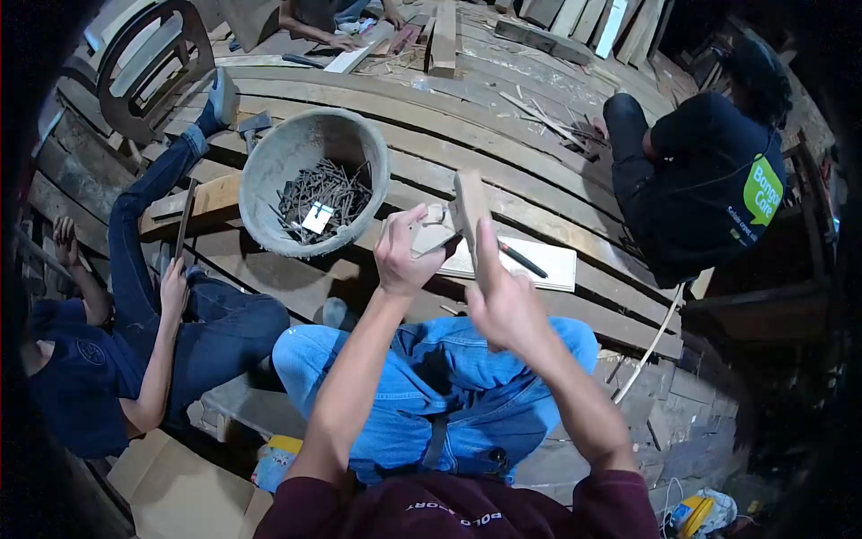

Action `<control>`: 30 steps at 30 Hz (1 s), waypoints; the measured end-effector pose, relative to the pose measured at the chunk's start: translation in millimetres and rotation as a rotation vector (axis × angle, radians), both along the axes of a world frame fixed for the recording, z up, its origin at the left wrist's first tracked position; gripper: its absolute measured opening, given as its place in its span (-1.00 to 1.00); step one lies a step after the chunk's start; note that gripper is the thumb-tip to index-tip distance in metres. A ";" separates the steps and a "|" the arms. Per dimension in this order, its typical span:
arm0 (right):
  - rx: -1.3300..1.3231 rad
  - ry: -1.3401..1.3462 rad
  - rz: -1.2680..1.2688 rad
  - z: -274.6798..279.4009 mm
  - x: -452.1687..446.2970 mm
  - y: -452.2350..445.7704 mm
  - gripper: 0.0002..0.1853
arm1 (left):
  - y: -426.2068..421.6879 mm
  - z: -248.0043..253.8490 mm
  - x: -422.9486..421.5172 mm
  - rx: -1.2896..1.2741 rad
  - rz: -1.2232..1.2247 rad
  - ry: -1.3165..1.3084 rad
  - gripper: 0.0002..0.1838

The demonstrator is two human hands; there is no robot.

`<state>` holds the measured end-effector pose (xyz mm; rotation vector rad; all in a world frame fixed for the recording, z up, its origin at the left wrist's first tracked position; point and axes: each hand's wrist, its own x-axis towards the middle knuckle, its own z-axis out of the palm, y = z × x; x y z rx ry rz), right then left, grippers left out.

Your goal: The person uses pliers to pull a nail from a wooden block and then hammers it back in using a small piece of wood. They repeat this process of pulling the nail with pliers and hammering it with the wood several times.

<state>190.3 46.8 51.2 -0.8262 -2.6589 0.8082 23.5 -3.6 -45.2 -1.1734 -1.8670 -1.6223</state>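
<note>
My left hand [406, 251] is closed around a small, pale, flat wooden piece [433, 232] held above my lap. My right hand [505, 301] grips a longer wooden block [470, 202], its index finger stretched along the side. The block stands tilted against the right edge of the small piece; whether they touch is hard to tell. Just beyond my right hand, a black pen-like tool [523, 258] with a reddish end lies on a white board [558, 267]. To the left is a grey bucket [260, 193] holding many dark nails [328, 190] and a small white item [317, 217].
Slatted planks [539, 162] form the work surface. A hammer [255, 124] lies behind the bucket. On the left, a seated person [90, 377] holds a thin strip [186, 220]. Another person [709, 171] crouches at right; a co-worker's hands [346, 40] are at the back.
</note>
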 end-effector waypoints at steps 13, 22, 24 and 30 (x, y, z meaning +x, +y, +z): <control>-0.054 -0.016 0.080 12.0 14.1 -15.3 -0.06 | -10.7 -12.5 -0.6 0.000 -0.107 0.015 -0.49; -0.040 -0.032 0.142 9.1 31.0 9.4 -0.03 | -18.6 9.0 -16.7 -0.113 -0.324 -0.258 -0.04; -0.051 -0.042 0.136 8.3 35.8 14.4 -0.07 | -20.9 11.7 -17.2 -0.098 -0.432 -0.465 0.07; -0.032 0.080 0.073 8.2 41.7 15.2 -0.30 | -11.3 -9.7 2.9 0.147 -0.396 -0.593 -0.43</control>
